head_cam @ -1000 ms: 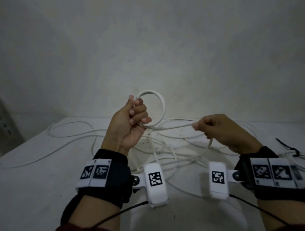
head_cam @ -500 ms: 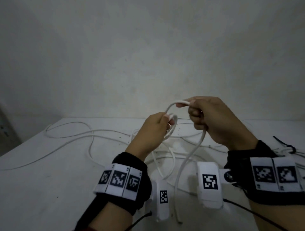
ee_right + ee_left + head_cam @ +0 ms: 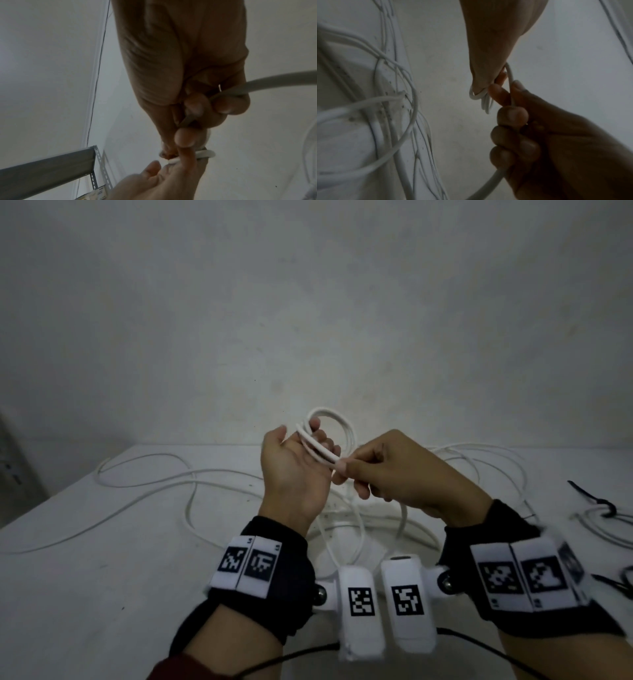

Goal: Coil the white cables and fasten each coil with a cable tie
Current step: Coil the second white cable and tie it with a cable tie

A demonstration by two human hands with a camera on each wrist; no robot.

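A white cable coil (image 3: 350,430) of a few small loops hangs round the raised fingers of my left hand (image 3: 301,440), whose thumb stands apart. My right hand (image 3: 346,470) pinches the running white cable right beside those fingers, against the coil. In the left wrist view the coil (image 3: 481,100) wraps the tips of my left hand (image 3: 488,54), and my right hand (image 3: 513,116) grips the cable below them. The right wrist view shows my right hand (image 3: 197,121) curled round the cable (image 3: 274,81), with the coil (image 3: 206,154) across my left hand's fingers (image 3: 186,159).
Loose white cables (image 3: 154,474) sprawl in wide loops over the white table (image 3: 102,594), some trailing under my hands. Black cable ties (image 3: 597,503) lie at the right edge beside another cable. A grey metal rack (image 3: 51,169) stands to the left. A bare wall is behind.
My right hand swung in from the right with a length of cable and met the left hand. The left hand's fingers uncurled and another loop now lies over them.
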